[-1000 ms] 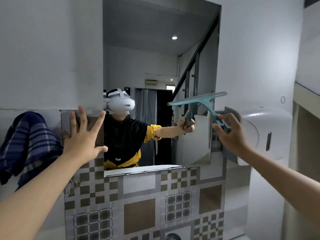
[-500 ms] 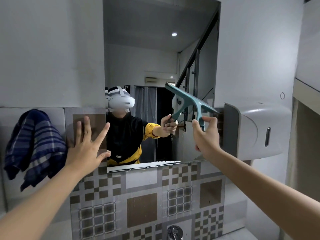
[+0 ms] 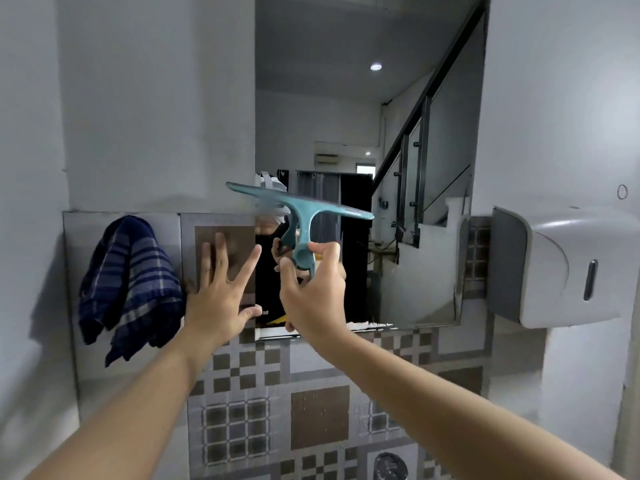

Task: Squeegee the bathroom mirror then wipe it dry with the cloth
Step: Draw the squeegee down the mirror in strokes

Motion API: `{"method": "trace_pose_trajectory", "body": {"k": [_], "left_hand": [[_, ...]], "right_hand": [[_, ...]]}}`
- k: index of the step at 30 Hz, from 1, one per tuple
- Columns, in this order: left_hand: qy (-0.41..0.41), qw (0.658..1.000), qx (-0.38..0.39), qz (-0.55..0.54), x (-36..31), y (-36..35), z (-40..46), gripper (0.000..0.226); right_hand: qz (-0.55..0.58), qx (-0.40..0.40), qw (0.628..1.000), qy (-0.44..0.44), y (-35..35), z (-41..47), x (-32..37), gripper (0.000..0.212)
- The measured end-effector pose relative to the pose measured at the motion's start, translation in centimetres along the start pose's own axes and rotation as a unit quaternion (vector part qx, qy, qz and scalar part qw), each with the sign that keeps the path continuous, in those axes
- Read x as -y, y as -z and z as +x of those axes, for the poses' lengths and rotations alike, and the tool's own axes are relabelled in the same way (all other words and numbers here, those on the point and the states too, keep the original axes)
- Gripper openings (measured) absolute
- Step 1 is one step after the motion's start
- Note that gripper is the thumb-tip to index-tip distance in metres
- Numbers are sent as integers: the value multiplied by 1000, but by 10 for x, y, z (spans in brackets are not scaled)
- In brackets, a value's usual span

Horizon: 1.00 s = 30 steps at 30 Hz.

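Note:
The tall mirror (image 3: 367, 109) is set in the grey wall ahead. My right hand (image 3: 313, 292) grips the handle of a teal squeegee (image 3: 300, 209), whose blade is held nearly level in front of the mirror's lower left part, its left end past the mirror's edge. My left hand (image 3: 221, 292) is spread flat against the brown tile just left of the mirror, fingers apart, holding nothing. A blue checked cloth (image 3: 128, 285) hangs on the wall to the left of that hand. The squeegee and my right hand hide most of my reflection.
A white paper dispenser (image 3: 568, 268) juts from the wall at the right of the mirror. Patterned grey and brown tiles (image 3: 318, 410) cover the wall below. A round drain fitting (image 3: 390, 465) shows at the bottom edge.
My right hand has carried the squeegee leftward from the mirror's right edge to its lower left, and the blade has levelled out. My left hand stays pressed on the tile.

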State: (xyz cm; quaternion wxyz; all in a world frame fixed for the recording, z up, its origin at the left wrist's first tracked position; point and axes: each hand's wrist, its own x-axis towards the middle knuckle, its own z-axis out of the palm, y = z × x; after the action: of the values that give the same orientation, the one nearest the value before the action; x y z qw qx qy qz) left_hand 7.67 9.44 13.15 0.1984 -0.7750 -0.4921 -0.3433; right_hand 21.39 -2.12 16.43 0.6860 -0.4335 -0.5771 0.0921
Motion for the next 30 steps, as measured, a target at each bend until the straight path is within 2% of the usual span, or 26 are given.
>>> {"method": "trace_pose_trajectory", "body": {"k": [3, 7, 13, 16, 23, 30], "left_hand": [[-17, 999, -15, -29, 3, -3, -4, 107], [-26, 998, -28, -58, 7, -13, -11, 98], [-52, 998, -22, -34, 18, -25, -16, 107], [-47, 998, -18, -34, 18, -27, -16, 108], [-31, 999, -3, -5, 16, -25, -16, 106], [-25, 1000, 0, -2, 14, -24, -16, 106]], "right_hand": [[-46, -1, 999, 26, 0, -3, -12, 29], [-130, 30, 985, 105, 26, 1, -37, 30], [-305, 39, 930, 200, 89, 23, -51, 40], [-356, 36, 908, 217, 114, 34, -52, 40], [-405, 39, 880, 246, 147, 46, -48, 40], [-420, 54, 873, 240, 180, 53, -59, 41]]}}
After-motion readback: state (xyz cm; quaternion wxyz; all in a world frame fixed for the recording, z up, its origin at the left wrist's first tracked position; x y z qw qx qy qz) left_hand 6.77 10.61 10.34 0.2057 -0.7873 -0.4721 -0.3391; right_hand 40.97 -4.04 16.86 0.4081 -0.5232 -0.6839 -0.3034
